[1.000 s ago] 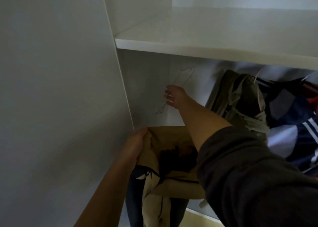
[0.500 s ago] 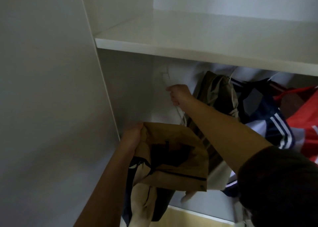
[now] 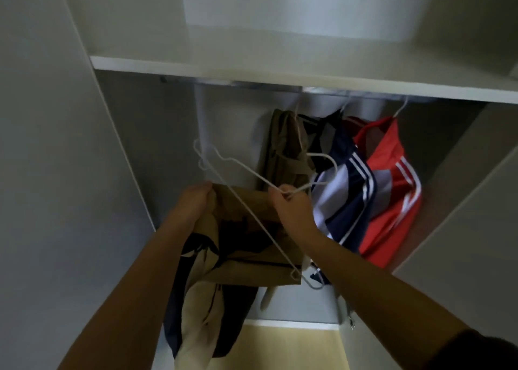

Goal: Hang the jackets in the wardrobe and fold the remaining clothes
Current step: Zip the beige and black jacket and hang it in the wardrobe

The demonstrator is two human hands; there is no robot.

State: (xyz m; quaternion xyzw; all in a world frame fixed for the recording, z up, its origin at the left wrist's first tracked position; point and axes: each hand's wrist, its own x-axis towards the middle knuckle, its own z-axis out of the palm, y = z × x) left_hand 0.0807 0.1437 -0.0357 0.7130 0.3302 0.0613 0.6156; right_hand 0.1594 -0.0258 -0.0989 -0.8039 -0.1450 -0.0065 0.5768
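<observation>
My left hand [image 3: 194,201] grips the collar edge of a tan and dark navy jacket [image 3: 238,254], which hangs down in front of the open wardrobe. My right hand [image 3: 291,204] is closed on a white wire hanger [image 3: 246,201], held free of the rail and slanting across the jacket's top. Under the shelf runs the metal rail [image 3: 252,85]. On it hang an olive jacket [image 3: 286,151], a navy jacket with white stripes [image 3: 344,184] and a red jacket with white stripes [image 3: 389,182].
A white shelf [image 3: 280,69] spans the wardrobe above the rail. The left side panel [image 3: 70,173] stands close to my left arm, the right panel [image 3: 462,201] beyond the red jacket. The rail's left part holds no hanger. Light wood floor [image 3: 291,350] shows below.
My right hand has pulled the white hanger off the rail and brought it down over the tan jacket. My view has tilted up and back, so the rail and all three hung jackets show.
</observation>
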